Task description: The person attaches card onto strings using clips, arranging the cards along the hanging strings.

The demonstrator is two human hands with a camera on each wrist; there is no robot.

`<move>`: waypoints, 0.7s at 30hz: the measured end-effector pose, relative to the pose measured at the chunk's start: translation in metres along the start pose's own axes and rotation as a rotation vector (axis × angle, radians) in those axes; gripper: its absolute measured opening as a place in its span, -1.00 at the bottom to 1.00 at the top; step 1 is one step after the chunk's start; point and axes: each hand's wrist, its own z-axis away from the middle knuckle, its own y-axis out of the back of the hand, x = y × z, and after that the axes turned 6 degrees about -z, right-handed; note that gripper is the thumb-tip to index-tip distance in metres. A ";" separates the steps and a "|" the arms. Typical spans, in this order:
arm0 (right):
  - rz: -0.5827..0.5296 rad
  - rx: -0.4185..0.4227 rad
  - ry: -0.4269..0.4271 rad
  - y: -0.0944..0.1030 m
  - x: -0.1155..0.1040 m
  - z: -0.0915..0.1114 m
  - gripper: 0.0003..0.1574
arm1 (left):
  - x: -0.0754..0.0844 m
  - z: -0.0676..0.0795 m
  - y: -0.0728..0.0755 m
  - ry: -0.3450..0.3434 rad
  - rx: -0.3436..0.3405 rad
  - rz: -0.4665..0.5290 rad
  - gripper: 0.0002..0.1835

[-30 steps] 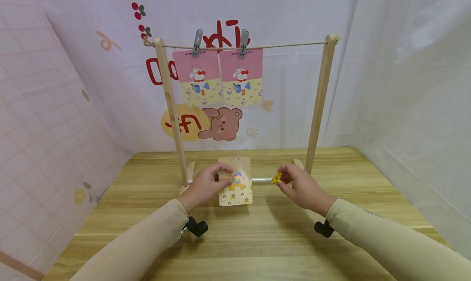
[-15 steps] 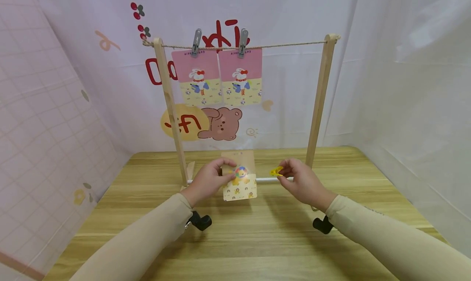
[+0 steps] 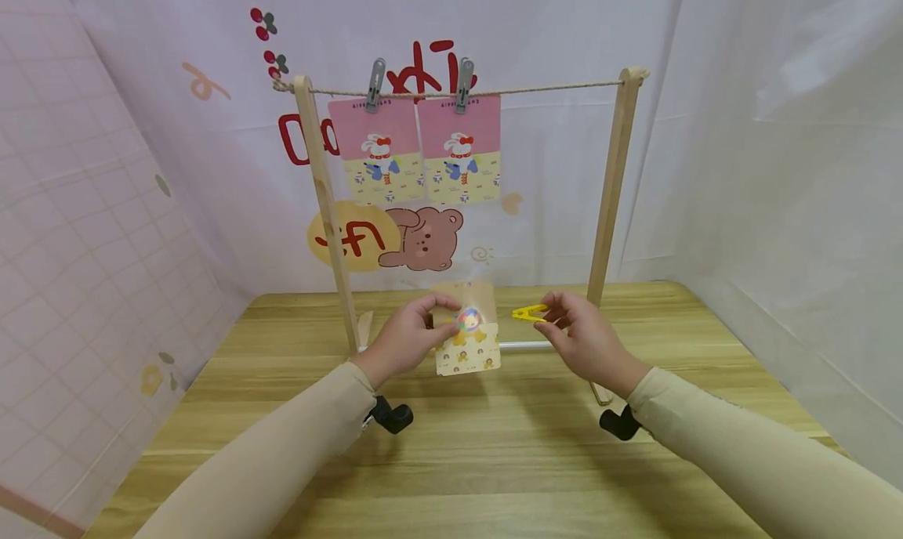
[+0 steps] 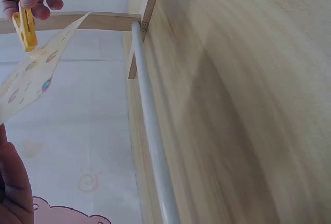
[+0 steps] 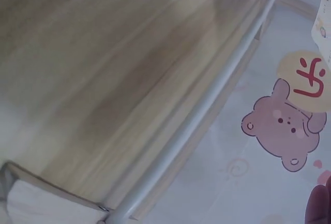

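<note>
My left hand pinches the left edge of a cream card printed with a lion, held above the table. In my right hand, thumb and fingers grip a yellow clothespin, its tip pointing left toward the card, a gap between them. The left wrist view shows the clothespin beyond the tilted card. Two pink-and-yellow rabbit cards, a left one and a right one, hang from a twine line by grey clips.
The line runs between a left wooden post and a right wooden post. A white rod joins the posts low down, behind the hands. A patterned curtain hangs behind the wooden table.
Both hands have risen slightly. The left hand with the card has also shifted right. The clothespin has turned in the right hand and now shows side-on, pointing left.
</note>
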 end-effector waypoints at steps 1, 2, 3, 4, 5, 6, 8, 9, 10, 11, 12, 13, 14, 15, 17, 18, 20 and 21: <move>-0.005 0.004 -0.002 0.000 0.000 -0.001 -0.71 | 0.001 -0.001 0.000 -0.004 -0.001 0.002 -0.71; -0.008 0.007 -0.001 0.001 0.000 -0.001 -0.71 | 0.002 -0.002 0.000 -0.010 -0.001 0.003 -0.70; -0.008 0.013 -0.001 0.001 0.000 -0.001 -0.71 | 0.002 -0.003 0.001 -0.015 -0.002 0.007 -0.69; -0.009 0.015 -0.005 0.001 0.000 -0.002 -0.71 | 0.004 -0.004 0.001 -0.019 -0.003 0.009 -0.69; -0.008 0.017 -0.007 0.002 -0.001 -0.002 -0.72 | 0.005 -0.005 0.001 -0.023 -0.004 0.012 -0.68; -0.007 0.019 -0.009 0.003 -0.002 -0.002 -0.72 | 0.006 -0.006 0.002 -0.025 -0.004 0.012 -0.68; -0.002 0.024 -0.012 0.004 -0.003 -0.003 -0.74 | 0.008 -0.009 0.002 -0.033 -0.002 0.009 -0.67; 0.000 0.025 -0.015 0.005 -0.004 -0.003 -0.75 | 0.010 -0.010 0.003 -0.037 0.000 0.005 -0.66; 0.001 0.026 -0.018 0.006 -0.004 -0.004 -0.76 | 0.011 -0.011 0.003 -0.041 0.004 0.001 -0.66; 0.001 0.028 -0.018 0.006 -0.005 -0.005 -0.77 | 0.013 -0.012 0.004 -0.045 0.007 -0.002 -0.66; -0.002 0.028 -0.020 0.007 -0.005 -0.006 -0.78 | 0.014 -0.014 0.005 -0.047 0.007 -0.002 -0.65; -0.006 0.028 -0.022 0.008 -0.006 -0.006 -0.79 | 0.015 -0.016 0.005 -0.051 0.009 0.000 -0.65; -0.011 0.028 -0.023 0.008 -0.006 -0.007 -0.79 | 0.016 -0.017 0.006 -0.056 0.013 -0.002 -0.65; -0.018 0.029 -0.022 0.009 -0.007 -0.008 -0.80 | 0.017 -0.019 0.007 -0.062 0.016 0.002 -0.65; -0.029 0.032 -0.019 0.011 -0.008 -0.010 -0.80 | 0.019 -0.022 0.008 -0.074 0.025 -0.003 -0.65; -0.029 0.035 -0.016 0.011 -0.008 -0.011 -0.80 | 0.021 -0.024 0.008 -0.080 0.031 -0.006 -0.65; -0.027 0.043 -0.007 0.013 -0.009 -0.013 -0.80 | 0.024 -0.027 0.009 -0.096 0.047 -0.014 -0.65; -0.021 0.048 -0.003 0.014 -0.010 -0.014 -0.80 | 0.025 -0.028 0.010 -0.103 0.053 -0.016 -0.66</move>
